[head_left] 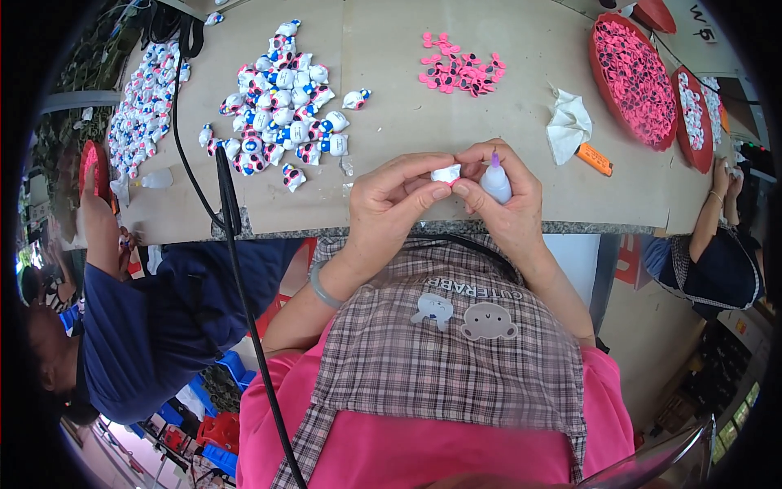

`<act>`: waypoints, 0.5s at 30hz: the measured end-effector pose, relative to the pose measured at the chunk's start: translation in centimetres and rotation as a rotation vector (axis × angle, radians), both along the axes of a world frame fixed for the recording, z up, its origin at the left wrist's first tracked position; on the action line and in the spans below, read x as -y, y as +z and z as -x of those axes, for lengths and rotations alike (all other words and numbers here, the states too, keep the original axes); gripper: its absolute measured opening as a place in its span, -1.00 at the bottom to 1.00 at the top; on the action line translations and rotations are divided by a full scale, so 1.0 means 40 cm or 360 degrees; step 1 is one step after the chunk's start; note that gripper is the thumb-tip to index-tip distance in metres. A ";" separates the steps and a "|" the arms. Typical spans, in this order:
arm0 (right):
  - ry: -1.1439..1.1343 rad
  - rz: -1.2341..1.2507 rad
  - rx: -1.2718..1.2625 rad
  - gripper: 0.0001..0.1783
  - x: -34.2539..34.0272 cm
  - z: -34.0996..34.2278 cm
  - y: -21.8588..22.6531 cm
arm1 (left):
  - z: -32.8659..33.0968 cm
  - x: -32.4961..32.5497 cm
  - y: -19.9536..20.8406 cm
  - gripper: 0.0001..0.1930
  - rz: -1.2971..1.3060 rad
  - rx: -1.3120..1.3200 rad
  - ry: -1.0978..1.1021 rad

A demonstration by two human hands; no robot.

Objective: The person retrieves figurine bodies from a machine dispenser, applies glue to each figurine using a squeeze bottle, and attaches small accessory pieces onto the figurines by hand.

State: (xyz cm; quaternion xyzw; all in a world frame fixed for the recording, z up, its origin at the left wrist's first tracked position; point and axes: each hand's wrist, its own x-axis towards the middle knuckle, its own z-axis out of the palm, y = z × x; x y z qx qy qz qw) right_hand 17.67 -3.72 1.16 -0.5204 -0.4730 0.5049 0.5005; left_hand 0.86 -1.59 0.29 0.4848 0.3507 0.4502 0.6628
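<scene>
Above the table's near edge, my left hand [391, 200] pinches a small white figurine [445, 173] with some pink at its lower side between thumb and fingers. My right hand [521, 200] has its fingers wrapped round a small translucent squeeze bottle [495, 187], its purple nozzle tilted up and away from me. The right thumb and fingertips also reach the figurine's right side, close to the left thumb. Fingers hide part of the figurine and of the bottle.
White, blue and pink figurines [281, 106] lie heaped at left. Pink pieces with dark spots [464, 73] sit farther back. At right are a white cloth [568, 121], an orange-handled tool [595, 160] and a red basin [652, 147] of pink pieces. A black cable [177, 106] crosses at left; people work on both sides.
</scene>
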 end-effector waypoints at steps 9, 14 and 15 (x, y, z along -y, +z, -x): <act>-0.0067 -0.0656 0.0453 -0.73 0.015 0.000 -0.040 | -0.005 0.009 0.006 -0.70 -0.0122 -0.0085 -0.0010; -0.0140 -0.0677 0.0410 -0.73 0.020 0.016 -0.052 | -0.002 0.012 -0.002 -0.72 -0.0116 -0.0101 0.0021; -0.0150 -0.0650 0.0405 -0.74 0.020 0.019 -0.050 | -0.002 0.014 -0.006 -0.73 -0.0118 -0.0068 0.0047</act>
